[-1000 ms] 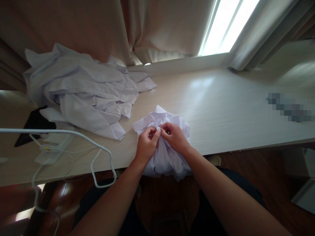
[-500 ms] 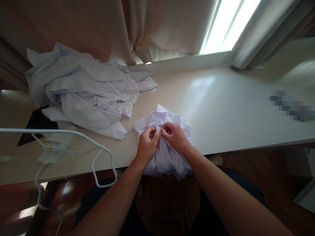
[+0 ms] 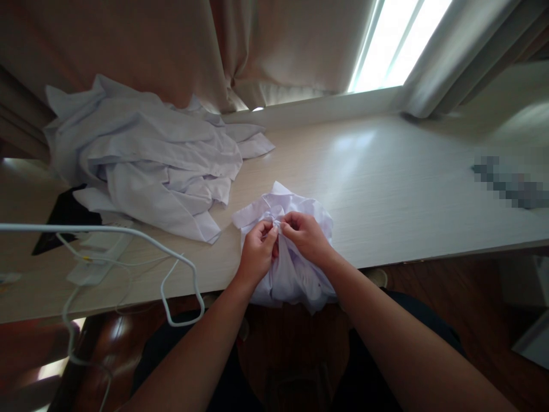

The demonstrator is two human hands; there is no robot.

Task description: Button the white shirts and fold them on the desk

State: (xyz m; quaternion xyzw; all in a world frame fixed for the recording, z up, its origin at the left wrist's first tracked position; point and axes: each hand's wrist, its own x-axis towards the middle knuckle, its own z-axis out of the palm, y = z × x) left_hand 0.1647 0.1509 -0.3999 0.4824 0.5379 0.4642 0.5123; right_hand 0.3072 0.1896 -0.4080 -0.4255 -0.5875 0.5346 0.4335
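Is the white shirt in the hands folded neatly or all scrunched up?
Scrunched up: the white shirt bunches in wrinkles at the table edge, pinched by the left hand and right hand.

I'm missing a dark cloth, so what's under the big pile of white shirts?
A black cloth pokes out beneath the pile of white shirts at its left edge, on the table. The rest is covered.

At the near edge of a pale wooden table [image 3: 386,189], a left hand [image 3: 256,253] and right hand [image 3: 305,237] pinch a bunched white shirt [image 3: 295,274]. A heap of white clothes [image 3: 146,166] lies farther left, a white hanger [image 3: 171,269] before it.
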